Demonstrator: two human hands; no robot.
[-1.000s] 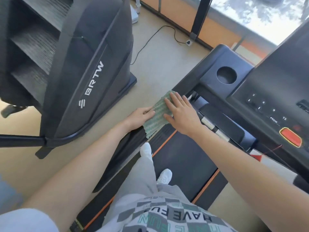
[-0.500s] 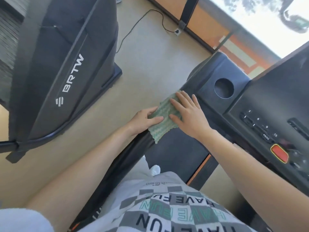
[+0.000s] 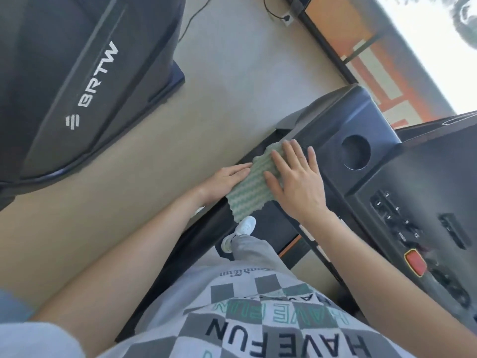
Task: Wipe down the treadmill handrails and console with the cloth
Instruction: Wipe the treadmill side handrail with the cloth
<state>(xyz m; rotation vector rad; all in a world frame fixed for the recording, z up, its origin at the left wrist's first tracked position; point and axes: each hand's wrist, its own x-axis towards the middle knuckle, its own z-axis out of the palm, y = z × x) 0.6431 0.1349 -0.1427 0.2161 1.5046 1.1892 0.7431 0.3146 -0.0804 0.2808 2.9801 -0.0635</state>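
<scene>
A green-and-white ribbed cloth lies draped over the treadmill's left handrail, close to where it meets the black console. My right hand lies flat on the cloth's right part, fingers spread, pressing it down. Against the cloth's left edge rests my left hand, fingers extended along the rail. The cloth's lower edge hangs past the rail. The console has a round cup hole, number buttons and a red stop button.
A large black BRTW gym machine stands to the left across a strip of beige floor. A cable runs to a floor socket at the back. My white shoe stands on the belt below.
Both hands and the cloth have slid forward along the handrail toward the console corner. The view has shifted closer and tilted.
</scene>
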